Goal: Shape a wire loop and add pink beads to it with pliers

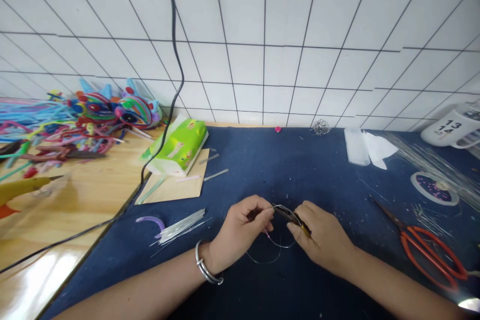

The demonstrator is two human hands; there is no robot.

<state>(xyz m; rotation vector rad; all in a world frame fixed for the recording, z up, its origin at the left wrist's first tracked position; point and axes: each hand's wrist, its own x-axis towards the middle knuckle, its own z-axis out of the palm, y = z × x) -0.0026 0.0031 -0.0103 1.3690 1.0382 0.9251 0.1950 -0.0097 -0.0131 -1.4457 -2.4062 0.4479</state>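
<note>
My left hand [245, 222] pinches the wire [288, 246], thumb against finger, probably to keep it steady. My right hand [324, 232] is wrapped around the pliers [285, 213], tips pointing left. The wire loops between both hands, near side.

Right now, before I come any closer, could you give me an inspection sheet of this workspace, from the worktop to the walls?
Surface: dark blue worktop with small specks on it; pale wooden surface at the left.
Job's things: thin wire loop and yellow-handled pliers.
Clutter: orange-handled scissors, a bundle of short wires, a green packet, colourful fuzzy stems.
Hands: left hand pinches the wire loop in its fingers; right hand grips the pliers.
Cables: one black cable, hanging before the wall, then running over the wooden surface.
Surroundings: white tiled wall behind; white mug at the right; other people, nothing seen.
</note>
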